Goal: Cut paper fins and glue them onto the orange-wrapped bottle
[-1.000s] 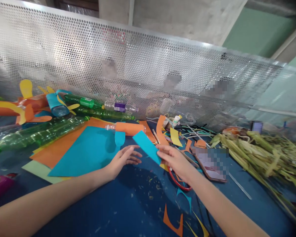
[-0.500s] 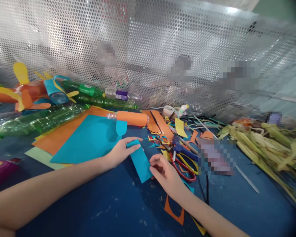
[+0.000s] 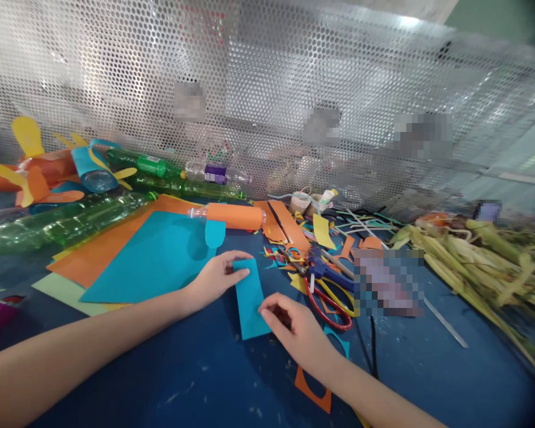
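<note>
A blue paper strip [image 3: 250,300] slants between my hands just above the dark blue table. My left hand [image 3: 214,278] grips its upper left end, thumb over the front and fingers at the far edge. With thumb and forefinger together, my right hand [image 3: 289,324] pinches the strip's lower right edge. Beyond my left hand lies a small plastic bottle wrapped in orange paper [image 3: 236,216], a rounded blue paper tab [image 3: 214,233] hanging at its side. Red-handled scissors [image 3: 327,309] rest to the right of the strip, next to a blue tool [image 3: 327,267], perhaps a glue gun.
Blue sheets [image 3: 147,261] lie over orange ones at left, near green plastic bottles [image 3: 84,220] and paper-decorated bottles [image 3: 93,169]. Paper scraps [image 3: 289,226] clutter the middle. Dried corn husks [image 3: 463,255] are piled right. A perforated metal panel [image 3: 267,89] stands behind, with people beyond it.
The blue paper strip has turned a little more upright, its lower end swinging left. My right hand has shifted slightly left and down with its edge. The view has moved a little.
</note>
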A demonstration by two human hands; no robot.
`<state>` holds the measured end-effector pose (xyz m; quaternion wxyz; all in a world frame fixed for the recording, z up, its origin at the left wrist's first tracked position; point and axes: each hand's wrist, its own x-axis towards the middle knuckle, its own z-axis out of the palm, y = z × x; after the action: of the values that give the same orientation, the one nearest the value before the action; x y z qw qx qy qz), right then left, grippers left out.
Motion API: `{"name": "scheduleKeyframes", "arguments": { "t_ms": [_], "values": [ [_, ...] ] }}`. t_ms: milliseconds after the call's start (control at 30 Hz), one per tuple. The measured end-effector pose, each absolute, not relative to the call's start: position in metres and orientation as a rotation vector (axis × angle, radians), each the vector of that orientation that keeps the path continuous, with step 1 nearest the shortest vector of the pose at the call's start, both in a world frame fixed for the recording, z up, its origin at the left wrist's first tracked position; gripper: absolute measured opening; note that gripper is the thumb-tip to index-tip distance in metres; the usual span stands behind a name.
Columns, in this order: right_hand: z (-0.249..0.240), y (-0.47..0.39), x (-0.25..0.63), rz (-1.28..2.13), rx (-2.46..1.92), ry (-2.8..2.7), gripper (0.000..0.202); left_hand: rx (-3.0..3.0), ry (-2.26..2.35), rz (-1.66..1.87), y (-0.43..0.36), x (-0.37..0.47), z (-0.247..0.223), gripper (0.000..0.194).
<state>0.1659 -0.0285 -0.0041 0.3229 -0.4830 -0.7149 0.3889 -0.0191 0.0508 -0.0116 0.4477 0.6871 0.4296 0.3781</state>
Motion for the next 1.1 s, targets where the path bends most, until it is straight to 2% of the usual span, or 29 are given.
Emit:
{"name": "scheduleKeyframes", "arguments": {
  "t_ms": [267,567,867,1100],
  "values": [
    [-0.001,-0.035,0.166,0.824,-1.211,-2.112,0.019,1.893,1.015,0.833,0.046,-0.015,-0.012,0.026],
    [-0.010,-0.038,0.167,0.637,-1.120,-2.376,0.019,2.053,1.025,0.741,0.041,-0.015,-0.007,0.032],
    [-0.009,-0.039,0.164,0.605,-1.106,-2.341,0.008,2.506,0.967,0.930,0.030,-0.016,-0.010,0.021],
    [-0.018,-0.040,0.163,0.370,-1.068,-2.404,0.023,2.868,0.785,0.909,0.001,-0.020,0.003,0.025]
  ]
}}
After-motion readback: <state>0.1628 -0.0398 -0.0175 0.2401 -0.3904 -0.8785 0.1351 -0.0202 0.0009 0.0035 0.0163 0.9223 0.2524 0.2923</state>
